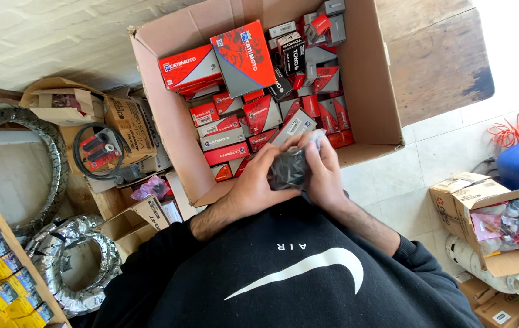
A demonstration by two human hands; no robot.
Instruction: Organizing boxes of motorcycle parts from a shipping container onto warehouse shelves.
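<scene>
I see both hands w/ a dark part in a clear plastic bag (290,167), held at chest height just above the near edge of the big cardboard box (369,91). Left hand (258,182) grip wrapped round the bag's left side; right hand (323,173) grip pinching its top right. Box is packed w/ small red and grey cartons (244,58). Tyres wrapped in foil (71,267) lie on the floor at left.

Head camera, steeply downward, close.
</scene>
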